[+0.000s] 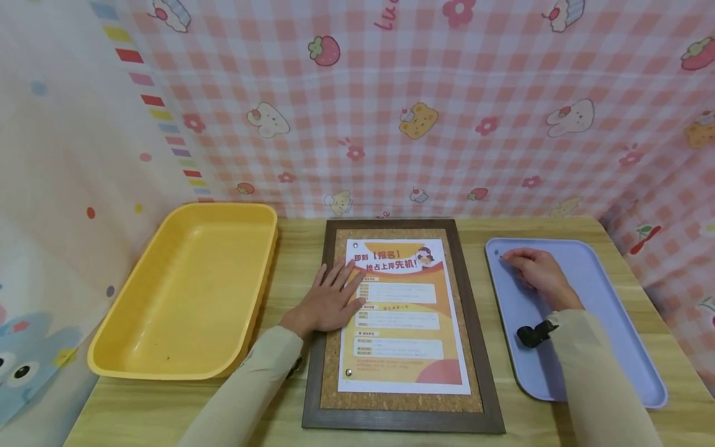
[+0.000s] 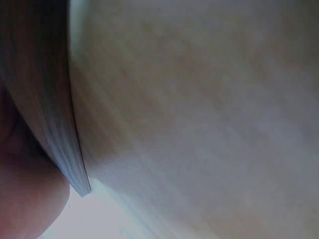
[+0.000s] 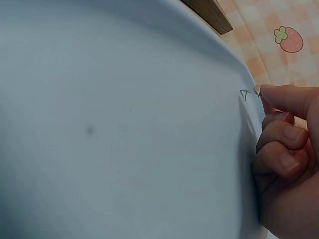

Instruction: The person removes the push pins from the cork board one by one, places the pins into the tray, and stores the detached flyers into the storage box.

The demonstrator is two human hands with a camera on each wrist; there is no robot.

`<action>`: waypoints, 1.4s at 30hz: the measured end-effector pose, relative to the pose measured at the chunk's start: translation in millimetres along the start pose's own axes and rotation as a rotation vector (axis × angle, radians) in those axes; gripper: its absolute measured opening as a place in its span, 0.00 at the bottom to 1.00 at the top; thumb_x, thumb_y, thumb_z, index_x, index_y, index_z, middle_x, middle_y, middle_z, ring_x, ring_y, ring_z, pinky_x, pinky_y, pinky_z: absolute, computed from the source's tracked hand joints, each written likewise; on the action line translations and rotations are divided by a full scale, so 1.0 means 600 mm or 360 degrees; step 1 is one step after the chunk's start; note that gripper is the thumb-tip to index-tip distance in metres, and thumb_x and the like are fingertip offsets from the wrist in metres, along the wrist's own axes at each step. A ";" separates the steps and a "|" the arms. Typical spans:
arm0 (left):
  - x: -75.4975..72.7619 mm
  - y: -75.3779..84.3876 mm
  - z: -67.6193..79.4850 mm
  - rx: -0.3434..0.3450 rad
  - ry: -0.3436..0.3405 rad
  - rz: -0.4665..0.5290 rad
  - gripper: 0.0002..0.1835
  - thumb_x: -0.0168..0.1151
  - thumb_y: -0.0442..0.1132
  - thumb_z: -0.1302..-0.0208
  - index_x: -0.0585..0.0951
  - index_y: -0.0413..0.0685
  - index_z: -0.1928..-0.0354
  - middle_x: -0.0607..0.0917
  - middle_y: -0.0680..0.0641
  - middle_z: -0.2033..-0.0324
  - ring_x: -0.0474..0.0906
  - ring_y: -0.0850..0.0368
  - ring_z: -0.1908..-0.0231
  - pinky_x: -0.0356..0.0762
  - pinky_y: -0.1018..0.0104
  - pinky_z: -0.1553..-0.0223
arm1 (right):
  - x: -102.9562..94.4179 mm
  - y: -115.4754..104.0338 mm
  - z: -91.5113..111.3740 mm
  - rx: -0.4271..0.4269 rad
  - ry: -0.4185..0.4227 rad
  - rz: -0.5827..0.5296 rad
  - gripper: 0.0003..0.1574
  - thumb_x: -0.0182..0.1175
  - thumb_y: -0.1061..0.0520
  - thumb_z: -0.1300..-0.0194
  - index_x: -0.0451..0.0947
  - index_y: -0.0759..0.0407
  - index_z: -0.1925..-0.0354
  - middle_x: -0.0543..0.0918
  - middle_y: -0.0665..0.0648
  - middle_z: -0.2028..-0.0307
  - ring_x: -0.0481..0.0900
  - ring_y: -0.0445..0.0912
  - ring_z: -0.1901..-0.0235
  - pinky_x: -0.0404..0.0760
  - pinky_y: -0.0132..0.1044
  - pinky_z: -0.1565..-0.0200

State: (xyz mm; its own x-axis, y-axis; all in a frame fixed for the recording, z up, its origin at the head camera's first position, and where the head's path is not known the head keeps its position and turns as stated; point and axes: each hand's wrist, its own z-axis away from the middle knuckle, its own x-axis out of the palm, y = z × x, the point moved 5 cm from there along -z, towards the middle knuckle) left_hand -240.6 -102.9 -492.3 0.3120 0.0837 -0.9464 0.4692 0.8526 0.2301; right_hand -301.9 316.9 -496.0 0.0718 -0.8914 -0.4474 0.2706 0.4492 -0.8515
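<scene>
A printed poster (image 1: 399, 335) lies on a framed cork board (image 1: 410, 402). Silver thumbtacks sit at its upper left corner (image 1: 355, 245) and lower left corner (image 1: 349, 372). My left hand (image 1: 329, 304) rests flat across the board's left side, fingers spread over the poster's edge. Over the far left corner of a lavender tray (image 1: 575, 273), my right hand (image 1: 536, 273) pinches a small thumbtack (image 3: 257, 91) between thumb and forefinger, the other fingers curled. Right by those fingertips, another thumbtack (image 3: 244, 93) lies on the tray with its pin showing.
A deep yellow bin (image 1: 184, 298) stands to the left of the board on the wood-grain table (image 1: 296, 248). Behind the table hangs a pink checked cloth (image 1: 368, 167), with more cloth at both sides. A black wrist camera (image 1: 533, 335) sticks out from my right sleeve over the tray.
</scene>
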 end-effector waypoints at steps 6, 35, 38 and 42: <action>-0.001 0.001 0.000 0.0002 -0.0001 0.0019 0.34 0.31 0.58 0.21 0.43 0.56 0.20 0.37 0.46 0.21 0.30 0.46 0.22 0.28 0.42 0.26 | 0.002 -0.001 -0.001 0.0029 0.0037 0.0008 0.16 0.56 0.50 0.27 0.79 0.61 0.53 0.76 0.36 0.75 0.68 0.35 0.78 0.69 0.31 0.77; 0.001 -0.001 -0.001 0.0002 0.0026 0.0037 0.35 0.33 0.59 0.22 0.44 0.56 0.20 0.39 0.46 0.21 0.33 0.45 0.22 0.29 0.41 0.27 | 0.009 0.001 -0.006 -0.0034 0.0055 0.0283 0.23 0.55 0.46 0.26 0.78 0.64 0.49 0.79 0.49 0.60 0.71 0.39 0.67 0.72 0.32 0.66; -0.001 0.000 0.001 0.0008 0.0026 0.0029 0.35 0.33 0.59 0.22 0.44 0.56 0.20 0.39 0.45 0.21 0.33 0.45 0.22 0.29 0.41 0.27 | 0.008 0.002 -0.006 -0.0029 0.0057 0.0285 0.23 0.55 0.46 0.27 0.78 0.64 0.49 0.79 0.49 0.61 0.71 0.40 0.67 0.72 0.33 0.66; -0.001 0.001 0.001 0.0011 0.0022 0.0033 0.35 0.32 0.58 0.22 0.44 0.55 0.20 0.39 0.45 0.21 0.33 0.44 0.22 0.29 0.41 0.27 | 0.008 0.003 -0.006 -0.0018 0.0060 0.0292 0.23 0.55 0.46 0.27 0.78 0.64 0.49 0.79 0.48 0.62 0.71 0.40 0.67 0.72 0.33 0.66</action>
State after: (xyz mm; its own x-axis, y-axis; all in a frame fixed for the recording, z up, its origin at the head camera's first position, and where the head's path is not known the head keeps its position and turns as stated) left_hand -240.2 -102.8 -491.4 0.3105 0.1085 -0.9444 0.4682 0.8471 0.2513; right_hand -304.4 313.5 -500.7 0.0826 -0.7918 -0.6052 0.2455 0.6047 -0.7576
